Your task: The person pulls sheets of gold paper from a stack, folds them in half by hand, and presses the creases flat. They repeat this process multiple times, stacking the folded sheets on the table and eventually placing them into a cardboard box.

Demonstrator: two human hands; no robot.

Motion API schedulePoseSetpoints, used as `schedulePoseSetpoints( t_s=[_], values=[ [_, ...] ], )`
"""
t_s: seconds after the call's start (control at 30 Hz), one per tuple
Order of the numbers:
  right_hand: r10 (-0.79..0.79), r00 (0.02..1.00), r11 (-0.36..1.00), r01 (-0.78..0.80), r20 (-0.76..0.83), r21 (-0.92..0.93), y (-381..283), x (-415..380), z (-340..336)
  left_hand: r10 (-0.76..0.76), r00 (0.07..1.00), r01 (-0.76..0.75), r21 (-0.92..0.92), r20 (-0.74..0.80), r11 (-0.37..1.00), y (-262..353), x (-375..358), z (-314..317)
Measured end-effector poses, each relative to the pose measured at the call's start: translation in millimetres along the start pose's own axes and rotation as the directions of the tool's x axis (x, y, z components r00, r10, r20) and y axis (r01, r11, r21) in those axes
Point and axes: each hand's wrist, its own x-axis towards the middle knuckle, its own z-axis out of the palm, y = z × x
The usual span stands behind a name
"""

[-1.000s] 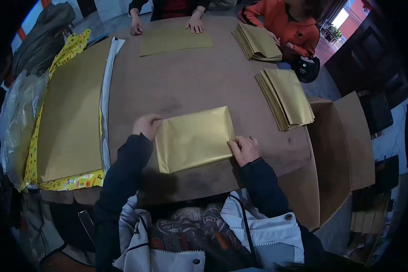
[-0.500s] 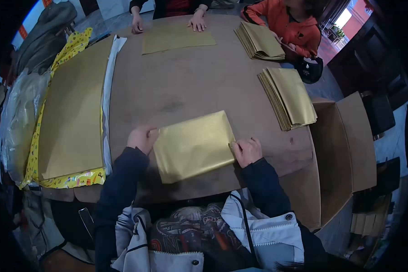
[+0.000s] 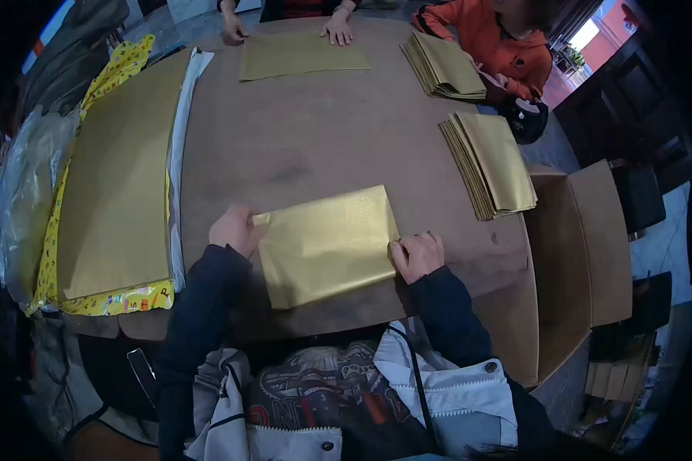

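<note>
A folded gold paper sheet (image 3: 327,250) lies on the brown table (image 3: 284,138) in front of me, slightly tilted. My left hand (image 3: 236,230) pinches its upper left corner. At its right edge, my right hand (image 3: 418,257) has its fingers curled on the paper. To the right, a stack of folded gold sheets (image 3: 500,165) rests near the table's edge. Another folded stack (image 3: 447,69) sits further back. On the left lies a large pile of flat gold sheets (image 3: 123,177) on yellow printed wrapping (image 3: 48,269).
Across the table, a person's hands (image 3: 337,29) touch a flat gold sheet (image 3: 304,55). A person in orange (image 3: 515,58) is at the back right. An open cardboard box (image 3: 613,246) stands beside the table's right edge. Clear plastic (image 3: 27,200) lies at far left.
The view has shifted slightly. My left hand has moved a little left and up at the paper's corner. My right hand stays at the right edge.
</note>
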Motion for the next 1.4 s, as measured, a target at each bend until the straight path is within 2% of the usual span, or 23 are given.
schedulePoseSetpoints(
  t_s=[0.1, 0.13, 0.2, 0.37, 0.43, 0.5, 0.57, 0.6, 0.67, 0.7, 0.77, 0.8, 0.9, 0.97, 1.03, 1.07, 1.1, 1.17, 1.2, 1.3, 1.33, 1.4],
  values=[
    [0.027, 1.000, 0.999, -0.027, 0.007, -0.036, 0.2, -1.3, 1.8, -0.032, 0.999, 0.032, -0.035, 0.014, 0.999, -2.1, 4.2, -1.7],
    [0.025, 1.000, 0.999, -0.025, 0.007, -0.037, -0.1, -1.6, 1.8, -0.048, 0.997, 0.048, 0.004, 0.060, 0.999, -4.1, 7.9, -3.2],
    [-0.005, 0.999, 1.000, 0.005, -0.040, -0.002, -0.9, -1.5, 1.9, -0.057, 0.997, 0.056, 0.011, 0.056, 0.998, 1.3, 7.3, -7.2],
    [-0.001, 1.000, 1.000, 0.002, -0.014, 0.025, -0.2, -1.9, -0.5, -0.055, 0.998, 0.056, -0.030, 0.028, 0.998, -2.9, 4.1, -2.5],
    [-0.027, 1.000, 0.999, 0.027, -0.007, 0.032, 0.5, -2.6, -0.2, -0.137, 0.990, 0.142, -0.160, 0.045, 0.977, 3.2, 1.9, -5.5],
    [-0.055, 0.998, 0.998, 0.055, -0.023, -0.008, 3.1, -2.9, 1.5, -0.142, 0.987, 0.154, -0.173, 0.075, 0.973, -2.3, 4.2, -6.0],
    [-0.029, 0.999, 0.999, 0.028, 0.027, 0.032, 6.4, -3.6, 3.7, -0.166, 0.977, 0.209, -0.419, 0.135, 0.884, -9.2, 4.5, 0.0],
    [-0.025, 0.999, 0.999, 0.024, 0.025, 0.046, 7.4, -4.0, 3.8, -0.169, 0.976, 0.211, -0.418, 0.136, 0.883, -17.0, 5.5, 6.7],
    [-0.017, 1.000, 0.998, 0.016, 0.023, 0.055, 7.5, -4.8, 1.9, -0.144, 0.978, 0.208, -0.612, 0.153, 0.763, -33.1, 8.0, 19.5],
    [-0.003, 0.999, 0.998, 0.000, 0.049, 0.070, 6.8, -4.4, 0.1, -0.143, 0.978, 0.208, -0.614, 0.154, 0.762, -28.7, 7.4, 14.9],
    [0.004, 0.998, 0.997, -0.010, 0.070, 0.081, 8.0, -2.3, -2.1, -0.063, 0.989, 0.100, -0.292, 0.132, 0.951, -12.8, 4.3, -2.7],
    [-0.017, 0.996, 0.997, 0.010, 0.089, 0.080, 9.5, -2.7, -2.7, -0.020, 0.999, 0.030, -0.263, 0.041, 0.964, -7.5, 0.9, -4.3],
    [-0.043, 0.995, 0.995, 0.034, 0.093, 0.096, 8.4, -3.9, -3.1, -0.054, 0.995, 0.070, -0.212, 0.082, 0.975, -2.8, 0.8, -7.4],
    [-0.005, 0.994, 0.993, -0.007, 0.106, 0.118, 3.3, -0.9, -7.9, -0.052, 0.998, 0.056, -0.215, 0.026, 0.975, -11.0, 2.4, 0.5],
    [-0.026, 0.996, 0.996, 0.018, 0.082, 0.089, 2.6, 0.3, -6.3, 0.008, 1.000, -0.010, -0.129, -0.020, 0.992, -8.3, 0.5, -2.0],
    [-0.037, 0.996, 0.998, 0.032, 0.076, 0.061, 3.3, -0.5, -6.1, -0.068, 0.997, 0.070, -0.089, 0.026, 0.994, -5.4, -0.3, -4.3],
    [-0.044, 0.996, 0.999, 0.041, 0.076, 0.035, 3.2, -1.4, -6.4, -0.068, 0.997, 0.070, -0.092, 0.023, 0.993, -6.1, 0.8, -3.2],
    [-0.021, 0.995, 0.999, 0.019, 0.096, 0.029, 2.9, -1.0, -7.0, -0.037, 0.999, 0.036, -0.045, -0.012, 0.998, -15.4, -0.9, 6.6],
    [0.003, 0.993, 1.000, -0.006, 0.114, 0.025, 1.8, -1.4, -7.1, 0.058, 0.994, -0.059, -0.008, -0.089, 0.998, -15.7, 1.1, 10.4],
    [0.037, 0.992, 0.999, -0.041, 0.119, 0.035, -2.8, -0.4, -9.0, 0.055, 0.995, -0.058, -0.034, -0.078, 0.998, -4.2, -6.2, 1.9],
    [-0.003, 0.997, 1.000, 0.001, 0.075, 0.030, 0.9, -1.7, -5.3, -0.105, 0.992, 0.109, -0.047, 0.077, 0.993, 8.7, -6.6, -13.8],
    [-0.004, 0.997, 0.999, 0.000, 0.073, 0.045, 1.7, -2.9, -3.6, -0.085, 0.994, 0.090, -0.072, 0.072, 0.993, 0.9, -6.7, -11.8]
  ],
)
